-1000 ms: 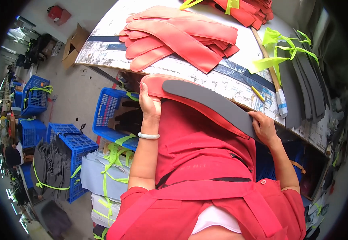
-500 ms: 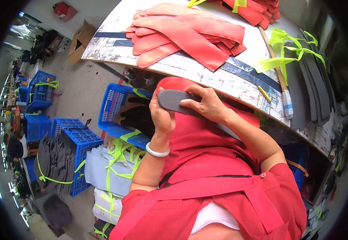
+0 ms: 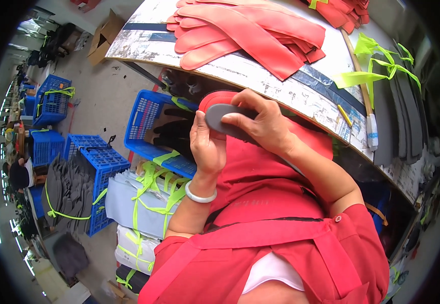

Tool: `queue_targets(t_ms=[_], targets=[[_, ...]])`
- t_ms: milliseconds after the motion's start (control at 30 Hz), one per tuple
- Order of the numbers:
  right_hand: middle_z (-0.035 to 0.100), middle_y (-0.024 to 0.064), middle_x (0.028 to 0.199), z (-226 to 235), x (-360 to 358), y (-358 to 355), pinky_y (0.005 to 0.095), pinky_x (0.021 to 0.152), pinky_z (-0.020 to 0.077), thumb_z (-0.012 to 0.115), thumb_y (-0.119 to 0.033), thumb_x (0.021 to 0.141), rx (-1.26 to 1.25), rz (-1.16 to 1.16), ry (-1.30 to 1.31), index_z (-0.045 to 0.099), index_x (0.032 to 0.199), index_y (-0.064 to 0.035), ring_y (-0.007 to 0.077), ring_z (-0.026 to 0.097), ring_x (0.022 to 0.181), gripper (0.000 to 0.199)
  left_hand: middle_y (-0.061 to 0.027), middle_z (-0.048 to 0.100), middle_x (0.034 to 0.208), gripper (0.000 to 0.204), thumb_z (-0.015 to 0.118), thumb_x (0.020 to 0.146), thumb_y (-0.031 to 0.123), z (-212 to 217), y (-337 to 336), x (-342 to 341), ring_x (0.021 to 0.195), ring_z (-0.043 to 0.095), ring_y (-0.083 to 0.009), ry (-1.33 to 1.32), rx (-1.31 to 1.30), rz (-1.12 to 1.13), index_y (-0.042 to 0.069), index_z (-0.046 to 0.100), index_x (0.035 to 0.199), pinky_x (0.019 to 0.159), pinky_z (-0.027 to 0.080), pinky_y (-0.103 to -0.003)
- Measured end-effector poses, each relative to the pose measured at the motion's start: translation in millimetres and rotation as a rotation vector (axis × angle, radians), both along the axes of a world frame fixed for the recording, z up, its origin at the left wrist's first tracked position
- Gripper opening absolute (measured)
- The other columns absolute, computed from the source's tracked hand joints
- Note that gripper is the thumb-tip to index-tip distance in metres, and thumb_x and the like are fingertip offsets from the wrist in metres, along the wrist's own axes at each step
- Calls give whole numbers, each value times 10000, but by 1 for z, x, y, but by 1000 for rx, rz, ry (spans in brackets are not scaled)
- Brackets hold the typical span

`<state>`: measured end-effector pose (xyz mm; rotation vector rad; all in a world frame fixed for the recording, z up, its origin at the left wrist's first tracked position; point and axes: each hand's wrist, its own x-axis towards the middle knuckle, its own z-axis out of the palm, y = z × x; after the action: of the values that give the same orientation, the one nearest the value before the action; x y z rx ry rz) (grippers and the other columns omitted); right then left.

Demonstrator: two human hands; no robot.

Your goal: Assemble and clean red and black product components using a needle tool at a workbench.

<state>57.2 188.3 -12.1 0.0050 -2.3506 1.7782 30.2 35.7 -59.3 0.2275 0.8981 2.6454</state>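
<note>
In front of my chest, a flat grey insole-shaped piece [image 3: 215, 119] with a rounded end lies against a red rounded piece [image 3: 211, 100]. My right hand [image 3: 270, 126] pinches the grey piece, thumb on its face and fingers bent over its far edge. My left hand [image 3: 209, 149] is closed at the left edge of the red piece, its thumb pointing up beside the grey end; most of its other fingers are hidden. The red piece's far part is covered by the grey one and my right hand. More red material [image 3: 308, 137] lies beside my right forearm, under the table edge.
A worn white table [image 3: 144, 44] with dark tape holds a fanned stack of red pieces [image 3: 250, 35], a yellow pen [image 3: 345, 115] and grey strips [image 3: 407, 116] tied with neon-yellow bands. A blue crate [image 3: 139, 119] and tied pale-blue bundles [image 3: 134, 207] stand at my left.
The view has shifted slightly. My right hand has tilted and moved the grey piece, and more of the red piece shows behind it. My left fingers have straightened a little along the edge.
</note>
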Motion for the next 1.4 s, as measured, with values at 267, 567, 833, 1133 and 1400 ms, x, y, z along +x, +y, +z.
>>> queue_targets(t_ms=[267,567,833,1133,1400], targets=[[660,157,771,-17,0,0,357,604,520,775,-294,802,120,-80,126,592,943,-33,299,674,688,349,-150,579,1219,429,355,1056,326,6,-2,11,1137,576,-240,66,-183,23,-27,502,1250,1007,458,-381],[647,147,698,-15,5,2,344,584,506,789,-375,778,255,-161,62,637,862,-12,276,665,645,402,-129,602,1182,400,384,1052,304,-2,-5,13,1120,579,-223,108,-280,-29,-27,538,1216,1001,449,-364],[572,-10,657,-21,16,0,245,534,431,768,-305,831,-121,41,-261,684,906,8,43,496,614,332,-89,654,1069,371,424,1046,285,18,-6,12,968,618,-144,-148,-276,-38,-31,608,1111,878,483,-281],[537,14,631,-34,20,-8,261,524,411,774,-278,825,-128,230,-337,639,861,4,53,502,603,315,-82,688,952,204,636,909,73,2,-51,-47,847,668,-145,-192,-553,-847,-44,644,1075,807,540,-269],[517,-4,640,-37,22,-4,251,537,413,771,-264,831,-177,262,-407,635,856,-2,46,481,617,297,-80,668,1026,223,634,908,45,-10,-46,-24,868,647,-115,-209,-469,-692,-33,625,1116,781,526,-241]])
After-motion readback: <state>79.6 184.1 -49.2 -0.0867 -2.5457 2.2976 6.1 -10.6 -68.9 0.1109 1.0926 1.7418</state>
